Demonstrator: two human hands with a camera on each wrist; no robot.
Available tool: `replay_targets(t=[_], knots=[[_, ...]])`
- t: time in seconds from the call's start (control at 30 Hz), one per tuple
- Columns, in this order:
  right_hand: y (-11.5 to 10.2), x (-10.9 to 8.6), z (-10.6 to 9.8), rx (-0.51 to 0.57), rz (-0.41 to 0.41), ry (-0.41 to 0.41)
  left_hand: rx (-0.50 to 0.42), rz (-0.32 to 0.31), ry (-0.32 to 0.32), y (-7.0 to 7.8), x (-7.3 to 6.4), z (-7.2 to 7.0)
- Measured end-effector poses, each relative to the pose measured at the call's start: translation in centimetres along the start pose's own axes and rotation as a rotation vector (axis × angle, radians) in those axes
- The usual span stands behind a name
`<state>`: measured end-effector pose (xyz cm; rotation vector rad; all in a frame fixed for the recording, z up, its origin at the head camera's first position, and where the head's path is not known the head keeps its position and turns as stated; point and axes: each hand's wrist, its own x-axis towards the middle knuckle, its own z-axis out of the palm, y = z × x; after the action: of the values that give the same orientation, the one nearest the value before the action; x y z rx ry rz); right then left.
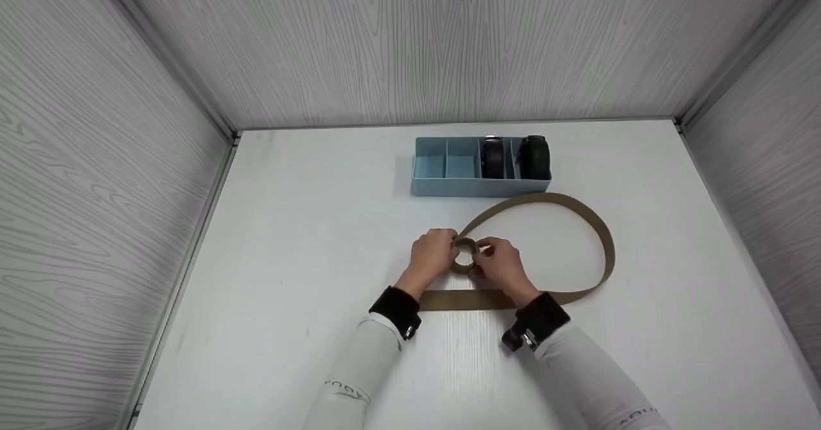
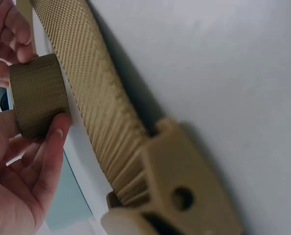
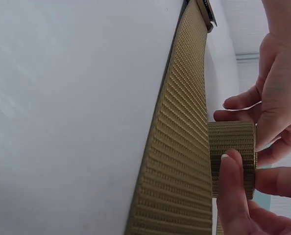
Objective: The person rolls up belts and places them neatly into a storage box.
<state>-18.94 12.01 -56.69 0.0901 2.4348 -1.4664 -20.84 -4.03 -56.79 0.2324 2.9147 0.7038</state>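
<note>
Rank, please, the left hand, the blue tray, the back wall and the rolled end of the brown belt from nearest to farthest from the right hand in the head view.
1. Rolled end of the brown belt: pinched by the right hand.
2. Left hand: to the left, also holding the rolled end.
3. Blue tray: beyond both hands.
4. Back wall: behind the tray.

The tan, ribbed webbing belt point(image 1: 607, 250) lies on the white desk point(image 1: 295, 244), partly wound into a small coil point(image 2: 37, 95) whose hole faces up. The left fingers point(image 2: 57, 139) and right fingers point(image 3: 232, 181) pinch the coil from 9 and 3 o'clock. From it, one broad loop swings through 2 and 4 o'clock, then runs straight past 6 towards a tan buckle point(image 2: 180, 169), hidden in the head view.
</note>
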Motion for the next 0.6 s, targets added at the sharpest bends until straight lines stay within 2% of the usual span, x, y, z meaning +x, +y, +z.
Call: replay_targets(t=[0.13, 0.23, 0.33, 0.4, 0.5, 0.6], knots=[[0.12, 0.49, -0.13, -0.072, -0.069, 0.002, -0.191, -0.077, -0.087, -0.5, 0.21, -0.5], [0.04, 0.8, -0.13, -0.154, -0.15, -0.02, -0.235, -0.096, -0.098, -0.76, 0.22, -0.58], [-0.06, 0.96, -0.01, -0.182, -0.212, -0.031, -0.176, -0.084, -0.048, -0.77, 0.08, -0.35], [-0.11, 0.94, 0.15, -0.176, -0.217, -0.021, -0.125, -0.078, 0.002, -0.72, -0.12, -0.17], [-0.21, 0.61, 0.36, -0.149, -0.178, -0.01, -0.081, -0.077, 0.077, -0.58, -0.41, 0.14], [-0.29, 0.12, 0.43, -0.135, -0.13, -0.015, -0.091, -0.079, 0.113, -0.38, -0.68, 0.39]])
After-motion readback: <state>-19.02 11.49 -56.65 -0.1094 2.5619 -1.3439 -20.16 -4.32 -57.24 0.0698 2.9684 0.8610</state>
